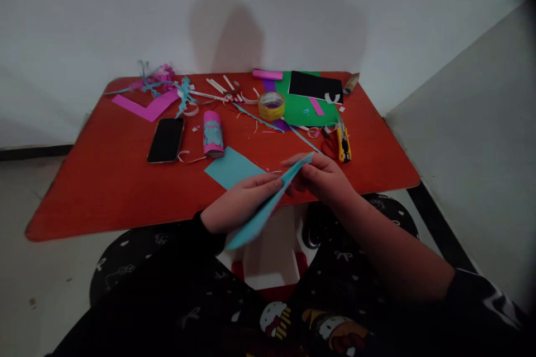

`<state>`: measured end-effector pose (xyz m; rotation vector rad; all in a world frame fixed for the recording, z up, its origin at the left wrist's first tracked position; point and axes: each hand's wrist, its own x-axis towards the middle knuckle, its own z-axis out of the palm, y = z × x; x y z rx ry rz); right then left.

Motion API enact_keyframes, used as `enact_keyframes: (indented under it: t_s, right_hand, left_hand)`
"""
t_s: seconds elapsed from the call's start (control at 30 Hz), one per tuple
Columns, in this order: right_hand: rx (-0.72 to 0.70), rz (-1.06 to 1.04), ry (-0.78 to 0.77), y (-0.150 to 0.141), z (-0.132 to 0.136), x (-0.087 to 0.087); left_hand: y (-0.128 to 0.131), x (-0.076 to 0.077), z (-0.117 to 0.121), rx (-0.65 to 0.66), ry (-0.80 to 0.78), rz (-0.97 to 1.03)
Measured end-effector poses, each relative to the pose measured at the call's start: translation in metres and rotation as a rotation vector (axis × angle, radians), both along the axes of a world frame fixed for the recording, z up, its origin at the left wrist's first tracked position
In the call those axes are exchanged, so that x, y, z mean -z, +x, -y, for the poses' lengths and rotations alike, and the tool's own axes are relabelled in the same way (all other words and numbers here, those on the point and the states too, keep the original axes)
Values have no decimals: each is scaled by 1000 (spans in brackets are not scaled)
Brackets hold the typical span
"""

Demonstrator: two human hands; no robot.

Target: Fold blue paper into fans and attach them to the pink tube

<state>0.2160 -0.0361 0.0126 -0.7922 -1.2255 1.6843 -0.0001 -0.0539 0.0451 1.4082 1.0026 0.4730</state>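
Note:
Over the near edge of the table, a sheet of light blue paper point(262, 216) is held tilted between my two hands. My left hand point(247, 198) grips its left side, thumb on top. At the upper corner, my right hand point(320, 174) pinches the sheet between thumb and fingers. Another light blue paper point(234, 167) lies flat on the table, partly behind my left hand. A pink roll with a light blue cut-out band point(213, 134) lies just beyond that paper. Right of my right hand are a yellow utility knife point(344, 144) and red-handled scissors point(329, 145), partly hidden.
The red table point(104, 178) backs onto a wall. A phone point(166, 140) lies at left. Behind it are a pink paper piece point(146, 107) and curled scraps point(161, 79). Farther back are a tape roll point(271, 106), green paper point(299, 112) and a black sheet point(316, 86).

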Motion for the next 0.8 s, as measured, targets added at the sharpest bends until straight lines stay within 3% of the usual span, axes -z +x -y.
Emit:
enact_keyframes:
  t_s: [0.2,0.33,0.47,0.63,0.8]
  right_hand:
    - [8,-22,-94,9,-12,1]
    - [26,143,84,11,-8,-7]
    - [75,435,340,10,-1,-23]
    - [87,561,448,8,2,-30]
    - [126,613,516,10,3,-28]
  left_hand:
    - [-13,-16,-4,-11,649,-398]
    - [-13,-18,2,68,873,-619]
    - [-10,-17,7,55,1025,-741]
    - [-10,-14,9,28,1140,-767]
    - [-14,-14,6,-24,1000,-587]
